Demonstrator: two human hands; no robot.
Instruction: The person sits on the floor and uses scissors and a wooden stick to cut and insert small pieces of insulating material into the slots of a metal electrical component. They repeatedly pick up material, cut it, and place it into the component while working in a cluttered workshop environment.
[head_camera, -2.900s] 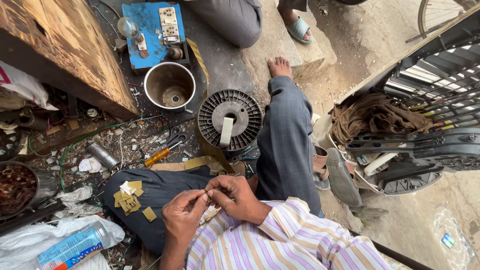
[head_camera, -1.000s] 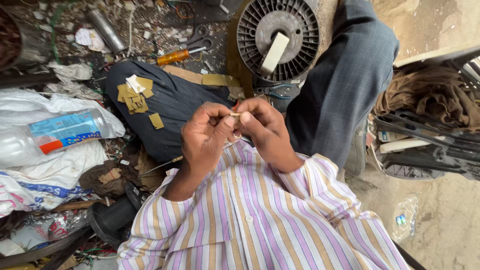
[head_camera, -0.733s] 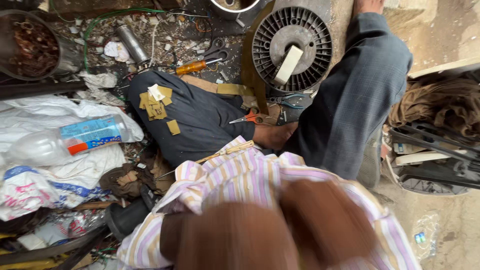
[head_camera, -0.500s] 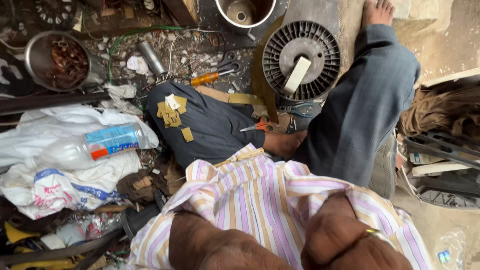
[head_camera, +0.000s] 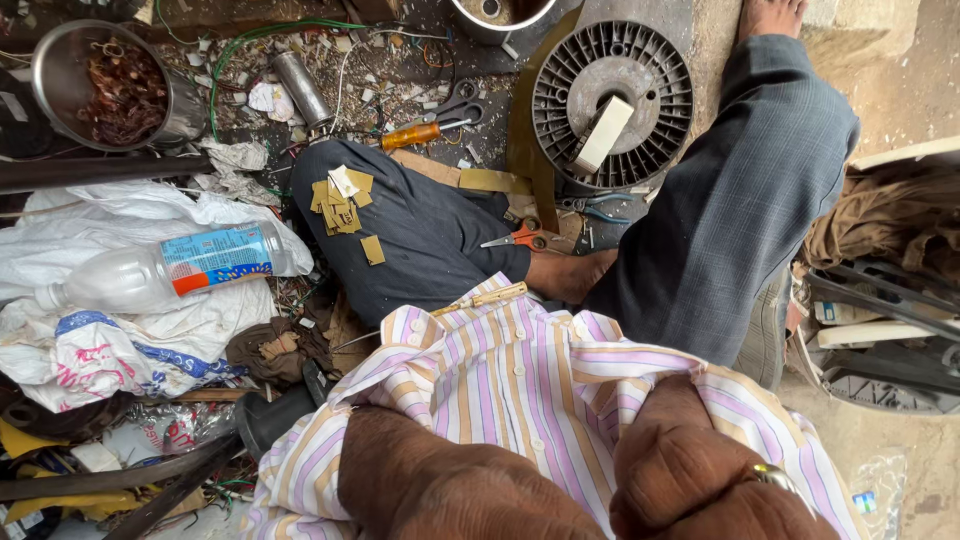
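Now lifted close to the lens, off the lap: left hand and ringed right hand, fingers cropped, grip impossible to tell. Left on the knee, yellow card pieces; screwdriver by the shirt, scissors and slotted disc beyond.

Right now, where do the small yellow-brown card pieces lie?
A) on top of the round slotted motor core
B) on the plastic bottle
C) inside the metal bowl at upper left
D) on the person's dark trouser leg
D: the card pieces lie in a loose cluster on the dark trouser leg, apart from the metal bowl, the motor core and the plastic bottle.
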